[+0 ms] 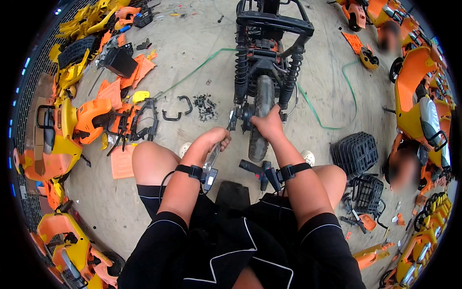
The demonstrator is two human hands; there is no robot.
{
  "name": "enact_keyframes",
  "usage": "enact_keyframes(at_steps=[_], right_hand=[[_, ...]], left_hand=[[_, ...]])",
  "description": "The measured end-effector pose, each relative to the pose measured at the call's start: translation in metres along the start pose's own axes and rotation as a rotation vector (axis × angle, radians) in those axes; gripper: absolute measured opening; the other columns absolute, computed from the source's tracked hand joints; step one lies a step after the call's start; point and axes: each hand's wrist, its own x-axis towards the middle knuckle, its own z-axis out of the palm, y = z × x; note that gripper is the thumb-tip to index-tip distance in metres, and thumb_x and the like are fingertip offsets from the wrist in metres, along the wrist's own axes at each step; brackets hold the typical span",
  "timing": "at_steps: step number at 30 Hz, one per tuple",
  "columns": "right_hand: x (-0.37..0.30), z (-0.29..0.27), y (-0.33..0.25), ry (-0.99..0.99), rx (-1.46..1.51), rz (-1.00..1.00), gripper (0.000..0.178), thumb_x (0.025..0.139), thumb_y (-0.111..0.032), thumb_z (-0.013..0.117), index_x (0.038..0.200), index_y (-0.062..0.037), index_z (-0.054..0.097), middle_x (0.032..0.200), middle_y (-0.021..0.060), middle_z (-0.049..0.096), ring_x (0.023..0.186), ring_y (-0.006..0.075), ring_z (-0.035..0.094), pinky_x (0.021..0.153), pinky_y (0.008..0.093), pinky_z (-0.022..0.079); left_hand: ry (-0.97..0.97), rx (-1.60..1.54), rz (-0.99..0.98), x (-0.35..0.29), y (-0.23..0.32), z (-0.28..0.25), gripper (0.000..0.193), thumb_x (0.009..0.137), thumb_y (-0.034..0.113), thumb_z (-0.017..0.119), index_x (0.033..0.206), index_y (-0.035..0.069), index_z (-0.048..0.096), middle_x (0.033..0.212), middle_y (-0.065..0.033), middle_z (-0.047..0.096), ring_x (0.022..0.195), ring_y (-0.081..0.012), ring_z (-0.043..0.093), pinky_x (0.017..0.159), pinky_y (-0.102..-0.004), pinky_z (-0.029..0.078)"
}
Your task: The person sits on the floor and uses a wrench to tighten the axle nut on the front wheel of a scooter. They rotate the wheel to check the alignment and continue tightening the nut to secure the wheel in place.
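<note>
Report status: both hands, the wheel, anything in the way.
Left hand gripping wrench near hub. Right hand on mounted rear tire. Cordless drill on floor, close to tire.

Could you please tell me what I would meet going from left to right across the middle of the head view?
Yellow-and-orange scooter body, flat orange panel, left hand, black wheel, stacked black baskets, second yellow-and-orange scooter.
</note>
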Motion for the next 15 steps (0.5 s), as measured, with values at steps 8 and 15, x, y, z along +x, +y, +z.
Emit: enact_keyframes(at_steps=[8,15], right_hand=[[0.001,0.001,-0.001,-0.009,-0.004,0.019,0.076,0.069,-0.027,0.081,0.122,0.004,0.037,0.108,0.0292,0.065,0.1,0.0428,0.067,0.087,0.0456,0.053],[0.001,-0.013,0.007,0.014,-0.022,0.04,0.073,0.069,-0.025,0.082,0.12,0.0047,0.039,0.114,0.0317,0.062,0.105,0.0457,0.064,0.091,0.0475,0.052]], left_hand=[[0.05,0.089,0.055,0.014,-0.031,0.021,0.013,0.091,0.014,0.059,0.09,0.002,0.057,0.072,-0.0045,0.053,0.057,-0.0156,0.049,0.051,-0.0314,0.045],[0.08,0.398,0.042,0.046,-0.038,0.019,0.023,0.097,0.02,0.054,0.101,-0.001,0.062,0.074,-0.0083,0.058,0.058,-0.0196,0.055,0.051,-0.0341,0.046]])
